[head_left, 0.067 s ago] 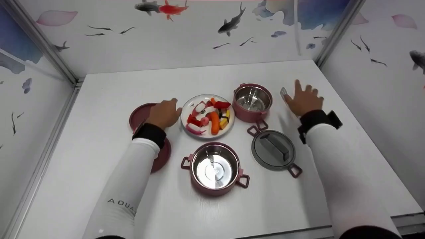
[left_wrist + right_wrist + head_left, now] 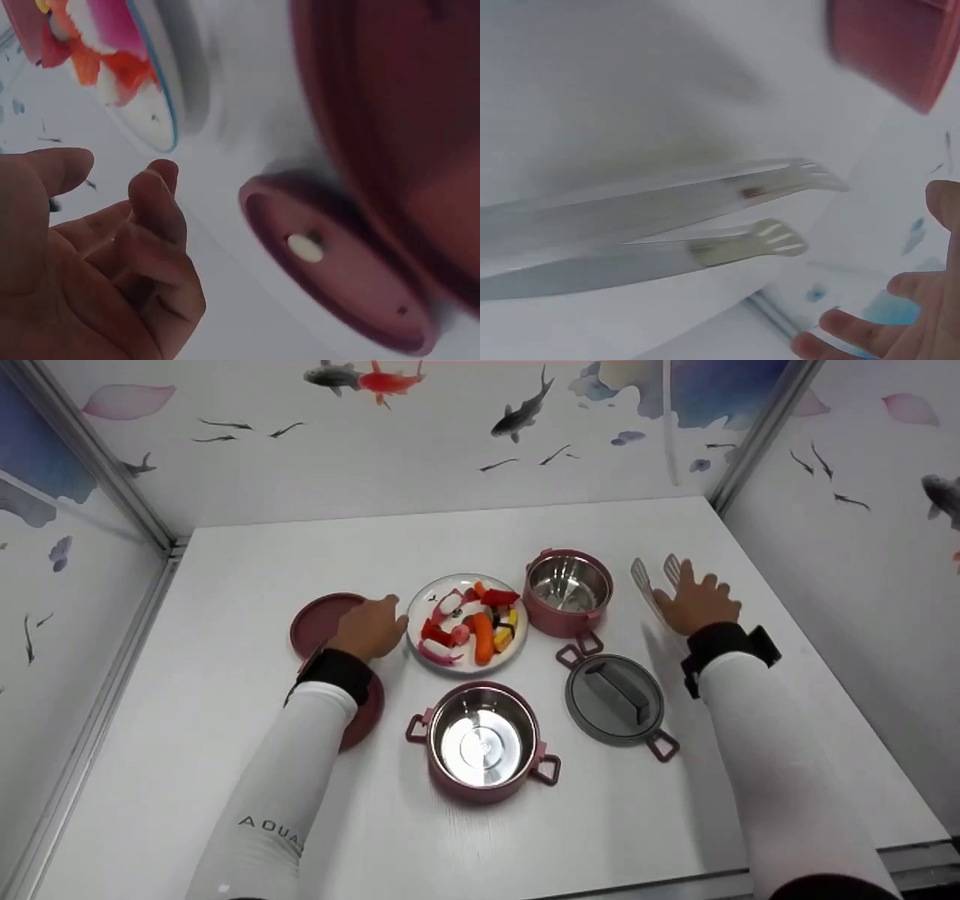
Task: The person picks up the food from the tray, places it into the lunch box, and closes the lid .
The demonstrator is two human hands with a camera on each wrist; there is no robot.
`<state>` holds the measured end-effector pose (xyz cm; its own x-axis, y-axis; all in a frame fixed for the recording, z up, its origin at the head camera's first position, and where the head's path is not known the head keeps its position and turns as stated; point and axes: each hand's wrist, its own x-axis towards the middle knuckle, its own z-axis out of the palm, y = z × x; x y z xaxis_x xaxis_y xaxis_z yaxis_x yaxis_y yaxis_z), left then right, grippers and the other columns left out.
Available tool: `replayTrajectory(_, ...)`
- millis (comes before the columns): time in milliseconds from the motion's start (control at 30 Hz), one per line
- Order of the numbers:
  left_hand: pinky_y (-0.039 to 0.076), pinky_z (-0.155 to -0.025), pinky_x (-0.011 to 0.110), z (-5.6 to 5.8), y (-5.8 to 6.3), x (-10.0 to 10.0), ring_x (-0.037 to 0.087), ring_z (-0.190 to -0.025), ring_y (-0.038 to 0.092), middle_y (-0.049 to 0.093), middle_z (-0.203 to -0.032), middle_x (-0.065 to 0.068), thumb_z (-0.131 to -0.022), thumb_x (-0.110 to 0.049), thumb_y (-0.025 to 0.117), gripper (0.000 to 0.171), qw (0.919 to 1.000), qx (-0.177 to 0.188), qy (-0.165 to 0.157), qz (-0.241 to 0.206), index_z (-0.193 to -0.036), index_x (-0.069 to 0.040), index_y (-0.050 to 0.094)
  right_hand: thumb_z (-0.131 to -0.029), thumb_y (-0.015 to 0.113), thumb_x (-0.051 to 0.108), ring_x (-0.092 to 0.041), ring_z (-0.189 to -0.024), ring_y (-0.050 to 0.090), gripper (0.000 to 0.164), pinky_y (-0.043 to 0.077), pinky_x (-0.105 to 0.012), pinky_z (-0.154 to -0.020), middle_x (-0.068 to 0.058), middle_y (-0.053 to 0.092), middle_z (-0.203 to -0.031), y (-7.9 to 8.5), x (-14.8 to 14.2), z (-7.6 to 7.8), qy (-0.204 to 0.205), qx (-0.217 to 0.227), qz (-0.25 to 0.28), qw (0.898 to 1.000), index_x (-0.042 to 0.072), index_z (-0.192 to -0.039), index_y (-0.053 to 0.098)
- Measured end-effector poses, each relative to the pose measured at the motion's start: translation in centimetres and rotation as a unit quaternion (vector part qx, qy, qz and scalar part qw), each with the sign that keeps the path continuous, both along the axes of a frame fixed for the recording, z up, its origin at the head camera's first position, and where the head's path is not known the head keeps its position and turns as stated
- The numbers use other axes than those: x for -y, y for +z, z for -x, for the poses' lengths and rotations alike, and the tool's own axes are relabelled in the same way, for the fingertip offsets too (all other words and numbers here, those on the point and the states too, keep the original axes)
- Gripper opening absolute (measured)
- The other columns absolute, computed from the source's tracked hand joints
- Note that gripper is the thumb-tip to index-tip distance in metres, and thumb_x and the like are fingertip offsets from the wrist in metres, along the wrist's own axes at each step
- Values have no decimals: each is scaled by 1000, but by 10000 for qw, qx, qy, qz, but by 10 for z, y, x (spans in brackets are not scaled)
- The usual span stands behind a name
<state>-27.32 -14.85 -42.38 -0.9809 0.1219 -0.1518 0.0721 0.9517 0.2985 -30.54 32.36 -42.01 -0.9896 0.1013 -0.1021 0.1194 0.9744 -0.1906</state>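
My left hand [image 2: 369,628] hovers over two round maroon lids [image 2: 321,622] with its fingers loosely bent and nothing in them. Beside its fingertips is a white plate [image 2: 421,654] of cut toy-like food, including an orange carrot-shaped piece [image 2: 484,637]. In the left wrist view, the hand [image 2: 105,255] is palm-side to the camera, apart from the lids. On the right, my right hand [image 2: 699,604] spreads its fingers above metal tongs [image 2: 643,577] with slotted tips. The right wrist view has the tongs [image 2: 780,184] lying apart from the hand [image 2: 907,315].
A small maroon pot [image 2: 568,622] with a steel inside stands right of the plate. Nearer me is a larger two-handled pot [image 2: 484,791]. A grey lid [image 2: 615,705] with a bar grip lies on its right, among maroon loop handles. Printed panels [image 2: 420,472] enclose the table.
My right hand has shifted a little right and toward me, uncovering the second slotted tip of the tongs. The left hand has drawn slightly nearer me.
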Motion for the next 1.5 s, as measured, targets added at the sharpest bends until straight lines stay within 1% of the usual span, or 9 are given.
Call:
replayTrajectory(133,42,-110,53,-7,-25,5,38,-131,53,49,-148,24,-105,-31,41,58,9968,562,200,-532,-155,-1,31,-101,38,56,-66,-125,37,89,41,-71,-96,-50,29,-139,-35,-19,-8,-120,563,186,9982,-5,-156,5)
replayTrajectory(233,55,-92,45,-7,-37,1,33,-102,69,54,-140,25,-106,-30,39,59,9905,884,317,-1000,-157,-2,24,-101,43,48,-65,-118,46,85,45,-68,-91,-50,38,-132,-46,-23,-14,-68,571,181,9982,-12,-153,11)
replayTrajectory(333,54,-65,33,-2,-43,-4,21,-64,65,60,-128,21,-107,-31,37,56,9867,1000,318,-1244,-156,-5,27,-101,46,40,-61,-106,57,77,50,-65,-84,-49,48,-120,-47,-29,-18,23,418,88,9991,-19,-145,23)
replayTrajectory(633,45,-54,29,3,-43,-23,15,-54,56,64,-87,10,-106,-40,40,59,9836,1285,124,-1262,-156,-11,26,-104,46,24,-57,-94,61,51,50,-63,-78,-44,57,-105,-50,-76,-31,464,-247,533,9972,-21,-127,40)
replayTrajectory(767,43,-49,28,-1,-38,-28,14,-51,53,56,-69,3,-106,-38,40,61,9756,1578,182,-1517,-157,-11,21,-106,43,25,-59,-104,57,53,46,-66,-87,-45,56,-113,-52,-99,-48,449,-924,896,9907,-21,-132,41)
replayTrajectory(867,42,-47,27,-5,-33,-28,14,-51,53,55,-69,4,-106,-35,39,60,9705,1714,201,-1685,-157,-11,20,-106,45,31,-51,-90,65,59,53,-56,-81,-42,57,-114,-42,-103,-67,258,-1414,1343,9805,-17,-141,39)
replayTrajectory(1067,46,-50,28,-18,-27,-24,17,-56,55,56,-74,7,-105,-34,38,58,9605,1886,190,-2037,-157,-14,21,-101,60,27,-12,-54,64,56,51,-19,-47,-27,62,-107,2,-58,-109,840,-2079,2288,9473,-2,-147,45)
replayTrajectory(1267,42,-45,28,-32,-21,-20,16,-50,48,49,-67,5,-105,-33,36,59,9440,2182,273,-2459,-158,-20,15,-91,74,17,-18,-69,63,55,55,-32,-58,-19,68,-100,13,15,-133,2470,-2429,1379,9279,0,-140,56)
replayTrajectory(1500,39,-47,27,-39,-16,-30,15,-49,47,49,-77,6,-105,-33,35,56,9477,2086,-129,-2412,-156,-17,19,-87,79,22,-22,-64,62,61,56,-37,-59,-16,69,-101,8,42,-140,2910,-2410,521,9244,7,-142,56)
